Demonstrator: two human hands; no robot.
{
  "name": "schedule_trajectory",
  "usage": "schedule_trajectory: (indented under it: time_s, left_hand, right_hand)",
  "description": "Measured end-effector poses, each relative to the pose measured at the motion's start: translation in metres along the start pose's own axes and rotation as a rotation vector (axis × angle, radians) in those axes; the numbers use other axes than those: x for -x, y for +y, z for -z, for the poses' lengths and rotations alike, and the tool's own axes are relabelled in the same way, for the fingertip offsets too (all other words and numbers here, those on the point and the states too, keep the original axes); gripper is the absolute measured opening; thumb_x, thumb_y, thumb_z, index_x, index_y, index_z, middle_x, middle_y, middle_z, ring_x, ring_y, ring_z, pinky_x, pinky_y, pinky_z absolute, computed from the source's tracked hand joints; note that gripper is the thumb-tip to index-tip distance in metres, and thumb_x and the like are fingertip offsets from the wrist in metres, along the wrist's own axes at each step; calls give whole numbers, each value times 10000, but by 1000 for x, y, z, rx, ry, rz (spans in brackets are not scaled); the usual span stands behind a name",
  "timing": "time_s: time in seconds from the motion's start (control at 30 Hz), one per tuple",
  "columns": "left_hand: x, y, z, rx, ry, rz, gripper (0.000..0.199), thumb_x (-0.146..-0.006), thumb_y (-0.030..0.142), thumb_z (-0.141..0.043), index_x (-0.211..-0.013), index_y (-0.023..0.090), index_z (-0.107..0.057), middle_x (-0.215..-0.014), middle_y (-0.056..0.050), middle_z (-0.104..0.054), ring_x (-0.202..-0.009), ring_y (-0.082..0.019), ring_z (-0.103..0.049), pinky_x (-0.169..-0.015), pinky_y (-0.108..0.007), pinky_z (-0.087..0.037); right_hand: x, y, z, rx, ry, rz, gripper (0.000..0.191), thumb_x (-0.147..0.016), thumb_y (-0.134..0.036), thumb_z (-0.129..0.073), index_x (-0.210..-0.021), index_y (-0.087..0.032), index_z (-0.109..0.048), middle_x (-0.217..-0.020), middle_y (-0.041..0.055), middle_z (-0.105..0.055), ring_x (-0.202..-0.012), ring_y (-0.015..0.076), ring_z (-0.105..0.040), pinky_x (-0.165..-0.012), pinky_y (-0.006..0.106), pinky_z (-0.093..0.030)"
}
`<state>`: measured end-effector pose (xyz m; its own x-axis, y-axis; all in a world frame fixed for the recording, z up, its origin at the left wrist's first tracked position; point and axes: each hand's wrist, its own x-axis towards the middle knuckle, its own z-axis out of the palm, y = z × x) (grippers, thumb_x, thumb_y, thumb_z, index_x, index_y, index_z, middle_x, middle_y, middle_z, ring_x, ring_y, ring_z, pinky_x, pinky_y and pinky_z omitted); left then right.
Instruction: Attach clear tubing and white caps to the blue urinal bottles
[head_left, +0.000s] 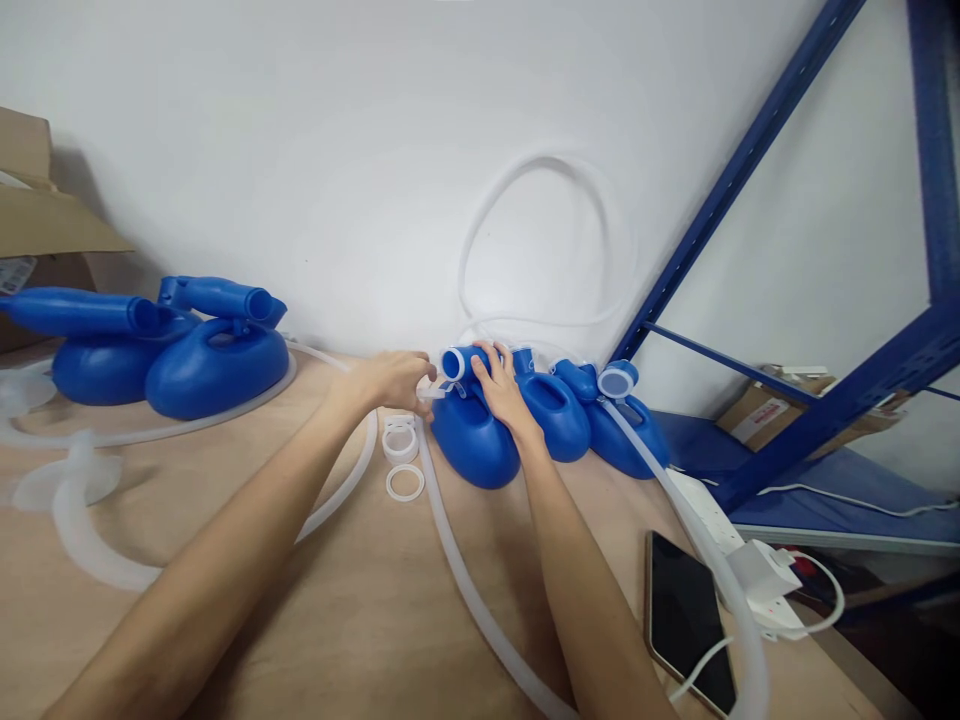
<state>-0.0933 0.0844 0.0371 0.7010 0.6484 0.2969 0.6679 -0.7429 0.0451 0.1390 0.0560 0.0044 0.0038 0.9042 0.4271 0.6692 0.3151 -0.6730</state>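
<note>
My right hand (501, 385) is closed round the upper part of a blue plastic urinal bottle (480, 445), just behind its open, white-rimmed mouth (453, 364). The bottle stands on the table. To its left, my left hand (397, 382) pinches a small clear plastic piece (430, 388) close beside the mouth; its exact kind is hard to make out. Below that hand lie a white ring-shaped cap (400, 440) and a flat white ring (405, 483). A translucent hose (469, 590) runs from near the bottle toward the table's front.
Two more blue bottles (559, 420) stand to the right, and two others (217, 375) on the left with loose hoses. A phone (686, 610) and a power strip (712, 515) lie at the right, beside a blue metal shelf (810, 420). A cardboard box (52, 220) is far left.
</note>
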Motion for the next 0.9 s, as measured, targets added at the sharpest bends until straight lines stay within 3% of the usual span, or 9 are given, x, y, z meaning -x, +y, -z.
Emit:
schedule_trajectory:
  time_s: [0.07,0.13,0.23,0.47,0.67,0.8,0.9]
  left_hand:
    - [-1,-4,0,106,-37,20,659,-682,657,-827,-1148,204,-718,-1185,-115,-735,-1011,-300,-712,-799,-324,-509]
    - [-3,-4,-2,183,63,33,588,-771,669,-746,-1112,191,-716,-1107,-111,-751,-963,-280,-714,-791,-322,-511]
    - [-9,3,-10,207,212,44,404,-897,553,-656,-1091,200,-691,-1041,-84,-742,-893,-244,-697,-774,-327,-510]
    - [-18,25,-26,174,283,1,101,-909,269,-613,-857,194,-653,-927,-105,-719,-981,-290,-637,-863,-389,-501]
    - [-12,18,2,147,123,-40,65,-796,181,-645,-738,209,-648,-843,-64,-717,-830,-236,-649,-767,-331,-475]
    - [-1,-5,17,128,-53,83,96,-730,278,-738,-670,226,-685,-697,-27,-711,-651,-212,-629,-643,-309,-438]
    - [6,-24,11,131,-142,195,131,-709,354,-770,-707,228,-732,-751,-41,-757,-677,-217,-661,-637,-297,-456]
  right_hand:
    - [0,-2,-2,2,4,-12,565,-1031,-662,-358,-1496,-374,-498,-1651,74,-277,-1587,294,-275,-1258,539,-314]
    - [0,-2,-3,9,8,-19,564,-1030,-665,-356,-1494,-376,-497,-1657,76,-273,-1589,308,-264,-1255,570,-308]
    - [-1,-2,-4,15,14,-28,559,-1028,-666,-359,-1491,-383,-497,-1659,75,-265,-1585,314,-270,-1257,590,-293]
    - [-2,-2,-6,35,19,-25,562,-1029,-660,-359,-1497,-383,-499,-1657,68,-283,-1564,312,-323,-1247,571,-329]
    - [0,-4,-6,28,-14,15,548,-1031,-656,-358,-1493,-397,-501,-1672,44,-277,-1542,293,-363,-1245,541,-353]
    - [-1,-4,-6,-4,2,-15,553,-1029,-659,-368,-1487,-381,-507,-1663,62,-268,-1569,295,-321,-1262,534,-324]
    - [-1,-2,-7,-27,7,-20,562,-1030,-665,-360,-1492,-376,-497,-1654,77,-267,-1586,294,-284,-1283,543,-269]
